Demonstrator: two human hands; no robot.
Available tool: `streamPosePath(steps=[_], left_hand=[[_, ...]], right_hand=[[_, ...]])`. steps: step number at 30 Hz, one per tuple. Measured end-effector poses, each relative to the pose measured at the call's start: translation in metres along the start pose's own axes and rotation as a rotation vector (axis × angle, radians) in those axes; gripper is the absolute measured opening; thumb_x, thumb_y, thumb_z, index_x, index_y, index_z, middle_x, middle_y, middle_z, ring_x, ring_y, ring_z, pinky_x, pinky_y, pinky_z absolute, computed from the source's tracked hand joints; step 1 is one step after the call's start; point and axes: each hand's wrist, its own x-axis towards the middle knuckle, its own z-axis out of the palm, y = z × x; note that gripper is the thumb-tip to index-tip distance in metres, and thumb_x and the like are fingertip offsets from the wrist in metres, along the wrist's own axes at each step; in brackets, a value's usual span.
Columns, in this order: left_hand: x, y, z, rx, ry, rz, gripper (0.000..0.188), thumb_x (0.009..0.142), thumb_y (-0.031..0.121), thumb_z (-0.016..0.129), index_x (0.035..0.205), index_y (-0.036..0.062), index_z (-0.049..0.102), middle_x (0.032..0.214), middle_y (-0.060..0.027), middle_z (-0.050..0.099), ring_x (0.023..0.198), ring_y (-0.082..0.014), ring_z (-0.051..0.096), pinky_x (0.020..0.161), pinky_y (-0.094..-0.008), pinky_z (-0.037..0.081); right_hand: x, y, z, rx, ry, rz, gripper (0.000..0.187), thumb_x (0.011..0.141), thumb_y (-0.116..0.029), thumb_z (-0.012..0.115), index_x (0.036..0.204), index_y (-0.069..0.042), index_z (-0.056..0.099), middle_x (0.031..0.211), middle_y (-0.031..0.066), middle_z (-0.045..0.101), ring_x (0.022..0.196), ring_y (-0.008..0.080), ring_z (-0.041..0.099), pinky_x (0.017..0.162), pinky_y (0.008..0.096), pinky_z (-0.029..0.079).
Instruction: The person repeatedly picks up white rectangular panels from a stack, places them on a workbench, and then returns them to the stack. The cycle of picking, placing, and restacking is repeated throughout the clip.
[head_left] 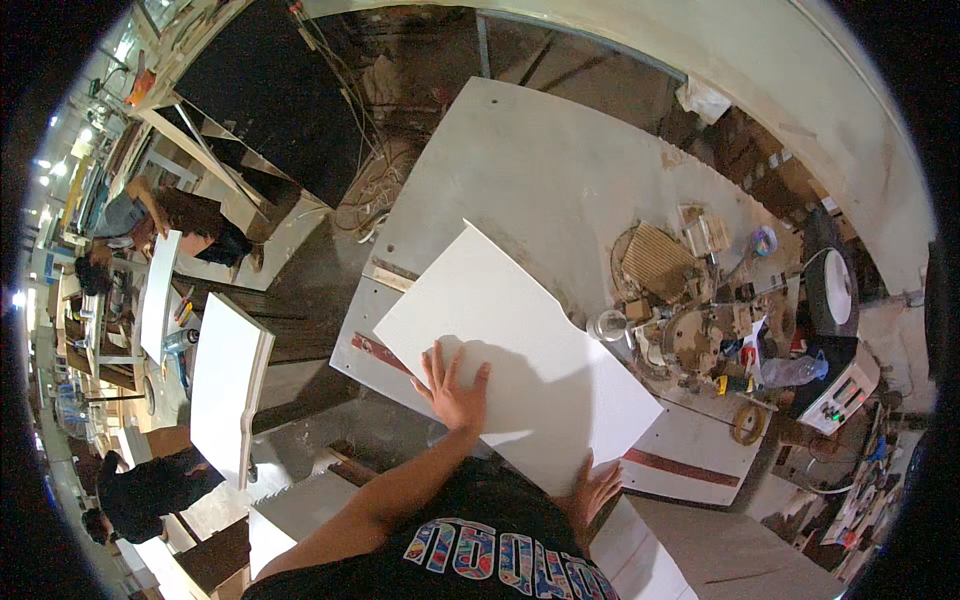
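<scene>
A white panel (500, 330) with a notched far edge lies aslant on a large grey worktable (520, 150) in front of me. Flat on its near left part rests my left hand (457, 390), fingers spread. My right hand (594, 492) is at the panel's near edge, close to its right corner, with the fingers stretched out; part of the palm and thumb is hidden. A shadow falls across the panel between my hands.
To the right are a clear plastic cup (607, 325), a brown ridged block (660, 262), a plastic bottle (795, 370), a tape roll (748, 422) and a control box (842, 388). More white panels (228, 385) stand at left, where two people (150, 495) work.
</scene>
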Motion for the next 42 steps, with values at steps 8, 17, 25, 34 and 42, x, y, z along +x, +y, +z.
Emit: streamPosePath(steps=[8, 17, 25, 34, 42], left_hand=[[0.054, -0.017, -0.015, 0.04, 0.004, 0.004, 0.069, 0.095, 0.056, 0.089, 0.156, 0.0264, 0.074, 0.186, -0.0041, 0.043, 0.177, -0.0372, 0.025, 0.141, -0.0729, 0.004], [0.15, -0.061, -0.041, 0.048, 0.059, 0.055, 0.086, 0.093, 0.06, 0.09, 0.166, 0.0214, 0.065, 0.187, -0.0042, 0.042, 0.177, -0.0387, 0.024, 0.141, -0.0721, 0.008], [0.25, -0.124, -0.075, 0.113, 0.11, 0.09, 0.099, 0.088, 0.063, 0.092, 0.167, 0.0136, 0.06, 0.184, -0.0088, 0.047, 0.174, -0.0369, 0.033, 0.139, -0.0757, 0.011], [0.307, -0.167, -0.127, 0.169, -0.044, -0.026, 0.109, 0.077, 0.073, 0.095, 0.161, 0.011, 0.064, 0.158, -0.0154, 0.07, 0.15, -0.0411, 0.059, 0.128, -0.0645, 0.038], [0.325, -0.218, -0.147, 0.155, -0.187, -0.373, 0.113, 0.071, 0.081, 0.096, 0.156, 0.0118, 0.068, 0.153, -0.0135, 0.074, 0.147, -0.0369, 0.064, 0.125, -0.0647, 0.037]], right_hand=[[0.017, -0.031, 0.027, -0.044, 0.235, -0.143, 0.151, 0.065, -0.089, 0.089, 0.187, -0.027, 0.025, 0.183, 0.043, 0.016, 0.173, 0.0636, 0.012, 0.134, 0.0837, 0.018], [0.035, -0.095, 0.006, 0.128, 0.271, -0.173, 0.159, 0.054, -0.074, 0.102, 0.185, -0.025, 0.028, 0.183, 0.045, 0.014, 0.172, 0.0649, 0.013, 0.135, 0.0834, 0.018], [0.056, -0.125, -0.014, 0.084, 0.165, -0.249, 0.151, 0.058, -0.071, 0.101, 0.184, -0.023, 0.033, 0.18, 0.0477, 0.016, 0.168, 0.0705, 0.016, 0.132, 0.0865, 0.018], [0.065, -0.164, -0.029, 0.183, 0.359, -0.389, 0.129, 0.077, -0.074, 0.089, 0.181, -0.017, 0.039, 0.177, 0.0499, 0.022, 0.165, 0.0719, 0.022, 0.131, 0.0864, 0.02], [0.072, -0.183, -0.056, 0.093, 0.132, -0.349, 0.131, 0.076, -0.072, 0.094, 0.177, -0.007, 0.041, 0.178, 0.0469, 0.025, 0.17, 0.0655, 0.018, 0.135, 0.0815, 0.017]])
